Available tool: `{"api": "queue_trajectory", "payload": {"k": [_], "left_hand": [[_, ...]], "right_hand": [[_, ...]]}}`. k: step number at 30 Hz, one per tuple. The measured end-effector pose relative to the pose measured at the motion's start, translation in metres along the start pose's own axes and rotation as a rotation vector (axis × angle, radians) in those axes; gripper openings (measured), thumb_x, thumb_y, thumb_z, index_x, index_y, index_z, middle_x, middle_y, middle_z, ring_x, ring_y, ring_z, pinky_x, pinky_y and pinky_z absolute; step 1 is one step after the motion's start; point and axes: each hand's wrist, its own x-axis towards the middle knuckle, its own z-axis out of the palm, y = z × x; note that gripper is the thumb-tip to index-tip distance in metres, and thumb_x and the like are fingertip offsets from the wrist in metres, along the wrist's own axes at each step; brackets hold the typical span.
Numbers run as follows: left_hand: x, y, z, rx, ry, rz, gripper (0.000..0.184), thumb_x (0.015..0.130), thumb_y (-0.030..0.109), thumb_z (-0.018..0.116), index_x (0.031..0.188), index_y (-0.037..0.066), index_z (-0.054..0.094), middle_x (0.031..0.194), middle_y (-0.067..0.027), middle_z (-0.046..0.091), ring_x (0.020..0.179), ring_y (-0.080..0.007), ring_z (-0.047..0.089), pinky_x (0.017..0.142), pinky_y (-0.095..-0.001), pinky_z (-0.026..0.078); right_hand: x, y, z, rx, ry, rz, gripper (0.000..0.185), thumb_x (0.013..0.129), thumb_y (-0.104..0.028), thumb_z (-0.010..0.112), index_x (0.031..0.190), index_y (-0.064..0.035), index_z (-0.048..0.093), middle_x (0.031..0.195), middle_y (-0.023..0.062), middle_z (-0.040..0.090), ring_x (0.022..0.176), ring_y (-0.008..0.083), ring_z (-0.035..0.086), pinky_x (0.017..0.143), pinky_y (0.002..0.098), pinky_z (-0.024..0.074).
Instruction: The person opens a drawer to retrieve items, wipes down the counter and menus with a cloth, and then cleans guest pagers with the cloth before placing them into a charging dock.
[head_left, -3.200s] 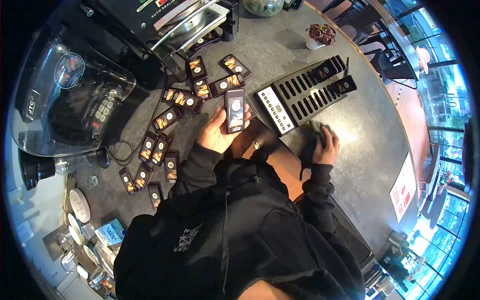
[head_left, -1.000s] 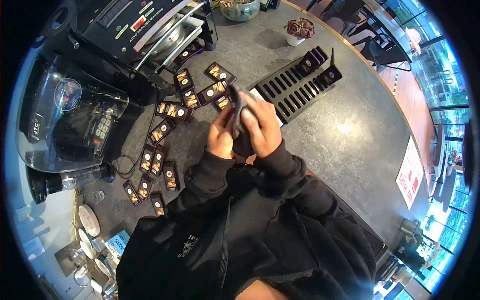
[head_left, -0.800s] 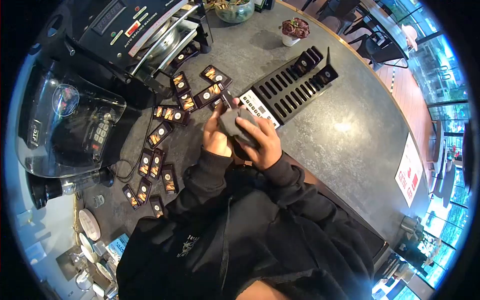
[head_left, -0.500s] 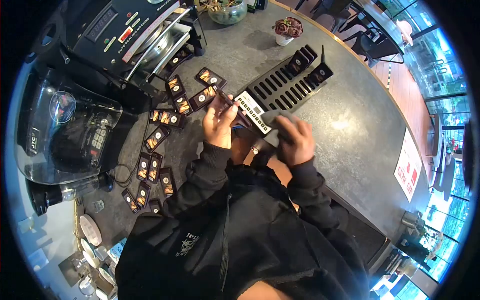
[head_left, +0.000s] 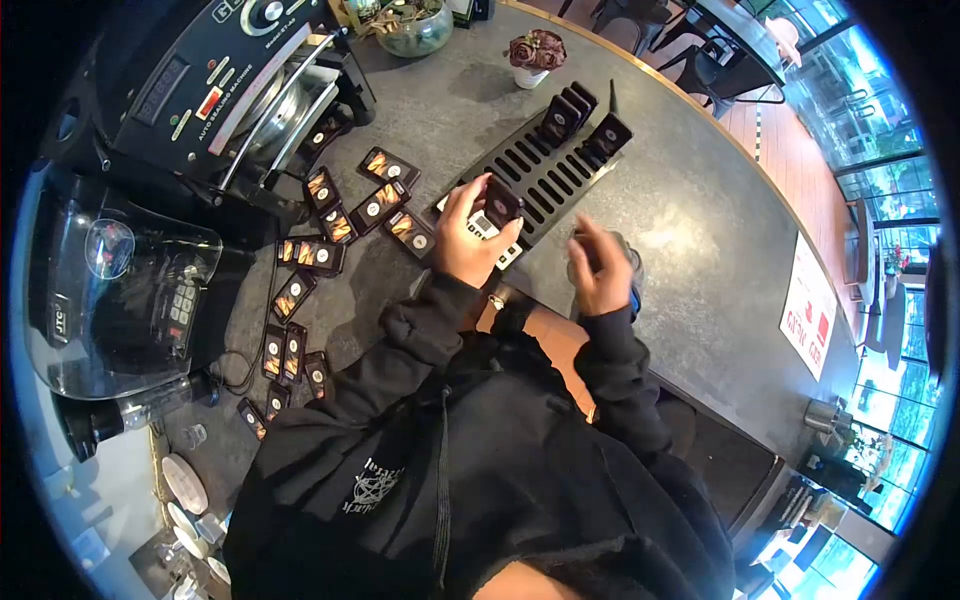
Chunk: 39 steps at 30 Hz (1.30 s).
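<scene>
My left hand [head_left: 468, 238] grips a dark coaster-style pager [head_left: 502, 202] between thumb and fingers, above the near end of the charging dock [head_left: 545, 185]. The dock has rows of slots and a white keypad [head_left: 508, 257], partly behind that hand. Several pagers [head_left: 566, 112] stand in the slots at its far end. To the right of the dock, my right hand [head_left: 600, 272] has thumb and forefinger apart. A dark grey cloth-like thing [head_left: 634, 262] shows along its outer side, seemingly held by the other fingers, which are mostly hidden. Left of the dock lies a loose pager [head_left: 409, 233].
Several more pagers [head_left: 294, 296] are scattered on the grey counter [head_left: 690, 300] at left. An auto sealing machine [head_left: 215, 100] and a covered blender [head_left: 150, 290] stand beyond them. A potted flower [head_left: 535, 55] and glass bowl [head_left: 415, 32] sit at the back.
The pager in my left hand is now raised and turned over the dock's keypad end. My right hand, with the grey thing, has pulled away rightward from the dock. The view has shifted slightly.
</scene>
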Motion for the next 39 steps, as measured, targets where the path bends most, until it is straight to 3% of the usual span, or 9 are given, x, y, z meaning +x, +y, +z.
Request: {"api": "queue_trajectory", "payload": {"k": [2,4,8,17,28,33,37,39], "left_hand": [[0.002,0.001,0.009,0.096,0.002,0.128,0.057,0.062,0.008,0.075,0.115,0.002,0.054,0.102,-0.0125,0.057,0.094,-0.0239,0.059,0.080,-0.0326,0.048],[0.002,0.000,0.017,0.143,-0.005,0.146,0.057,0.061,0.008,0.075,0.114,0.003,0.054,0.103,-0.0136,0.057,0.094,-0.0273,0.058,0.080,-0.0343,0.048],[-0.002,-0.009,0.028,0.209,0.008,0.228,0.060,0.061,0.006,0.076,0.116,0.005,0.052,0.107,-0.0143,0.056,0.098,-0.0312,0.056,0.082,-0.0371,0.047],[-0.006,-0.022,0.028,0.246,-0.081,0.318,0.067,0.068,0.004,0.072,0.128,0.008,0.044,0.109,-0.0163,0.053,0.102,-0.0332,0.052,0.085,-0.0383,0.045],[-0.012,-0.026,0.018,0.300,-0.189,0.304,0.064,0.073,0.007,0.067,0.132,0.012,0.042,0.120,-0.0144,0.050,0.110,-0.0329,0.050,0.090,-0.0376,0.044],[-0.013,-0.024,0.014,0.362,-0.165,0.303,0.068,0.069,-0.002,0.060,0.132,0.015,0.043,0.116,-0.0095,0.055,0.106,-0.0289,0.053,0.088,-0.0371,0.045],[-0.014,-0.018,0.002,0.424,-0.236,0.193,0.061,0.075,0.001,0.057,0.133,0.015,0.043,0.123,-0.0124,0.050,0.108,-0.0307,0.053,0.086,-0.0359,0.047],[-0.019,-0.015,-0.008,0.368,-0.154,0.206,0.060,0.076,0.003,0.057,0.133,0.014,0.042,0.123,-0.0134,0.049,0.109,-0.0312,0.052,0.088,-0.0359,0.046]], "right_hand": [[-0.002,-0.027,0.020,0.458,0.013,0.073,0.041,0.089,-0.006,0.055,0.129,-0.0016,0.046,0.116,0.0147,0.058,0.102,0.0176,0.058,0.087,0.0285,0.0454],[-0.001,-0.029,0.033,0.318,0.077,-0.128,0.041,0.090,-0.004,0.052,0.130,-0.0004,0.044,0.117,0.0156,0.058,0.105,0.0189,0.057,0.089,0.0284,0.0445],[0.000,-0.039,0.035,0.246,0.151,-0.031,0.038,0.089,-0.005,0.055,0.126,-0.0001,0.048,0.113,0.0153,0.060,0.101,0.0190,0.059,0.088,0.0277,0.0455],[-0.001,-0.020,0.046,0.232,0.145,-0.069,0.037,0.088,-0.005,0.056,0.124,0.0008,0.051,0.110,0.0150,0.061,0.099,0.0184,0.061,0.085,0.0275,0.0477],[0.002,-0.013,0.049,0.092,0.133,-0.193,0.037,0.086,-0.001,0.055,0.122,-0.0028,0.052,0.108,0.0174,0.060,0.095,0.0231,0.062,0.081,0.0294,0.0486],[0.000,-0.006,0.053,0.076,0.130,-0.205,0.041,0.084,0.004,0.049,0.124,-0.0034,0.051,0.107,0.0168,0.060,0.097,0.0255,0.061,0.083,0.0312,0.0473],[0.003,-0.016,0.044,-0.060,0.161,-0.294,0.040,0.083,0.002,0.053,0.122,-0.0055,0.054,0.105,0.0167,0.059,0.094,0.0293,0.058,0.080,0.0343,0.0467],[-0.001,-0.027,0.046,-0.087,0.235,-0.286,0.036,0.081,0.000,0.059,0.117,-0.0037,0.057,0.100,0.0164,0.058,0.091,0.0276,0.058,0.077,0.0341,0.0468]]}}
